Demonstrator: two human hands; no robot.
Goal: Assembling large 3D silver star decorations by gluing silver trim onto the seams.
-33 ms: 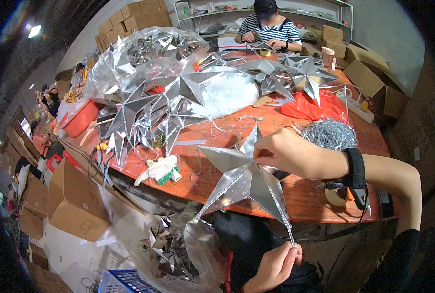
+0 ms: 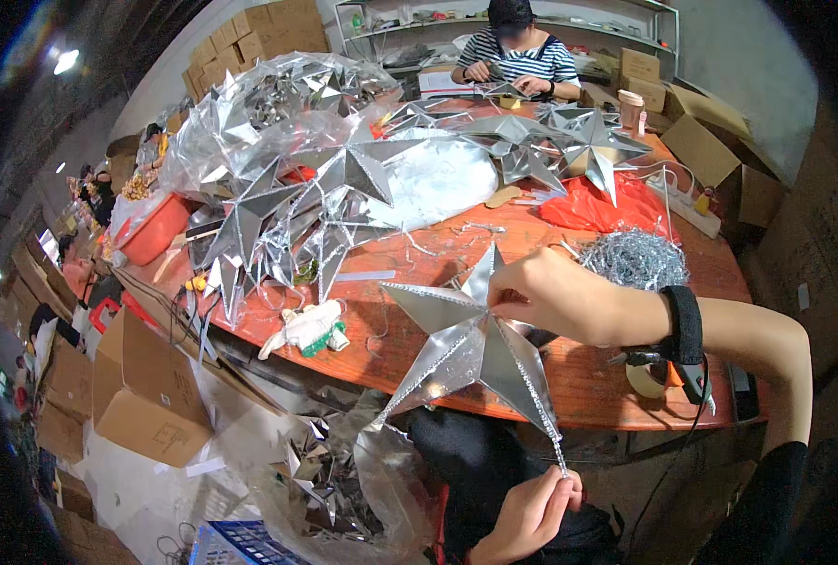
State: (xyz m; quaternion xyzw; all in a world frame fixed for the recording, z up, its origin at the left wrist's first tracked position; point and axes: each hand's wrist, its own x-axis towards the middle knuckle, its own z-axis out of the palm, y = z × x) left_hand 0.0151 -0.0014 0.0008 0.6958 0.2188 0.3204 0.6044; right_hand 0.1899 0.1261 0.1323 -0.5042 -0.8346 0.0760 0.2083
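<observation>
A silver five-pointed star (image 2: 452, 353) is held up over the near edge of the table, one point upward. Glittery silver trim runs along several of its edges. My right hand (image 2: 541, 294), with a black band at the wrist, reaches in from the right, its bent fingers closed on the star near the upper point. Low in front, my left hand (image 2: 532, 513) pinches a glittery silver strand (image 2: 562, 457) at the tip of the lower right point. The right hand's fingertips are partly hidden. A tangle of silver tinsel (image 2: 634, 259) lies behind my right wrist.
More silver stars (image 2: 348, 169) crowd the red-brown table (image 2: 419, 252). A white-and-green glove (image 2: 311, 328), red plastic bag (image 2: 598, 207) and tape roll (image 2: 647, 379) lie there. Below are an open bag of silver pieces (image 2: 381, 471) and a cardboard box (image 2: 146, 391). Another person (image 2: 523, 56) works opposite.
</observation>
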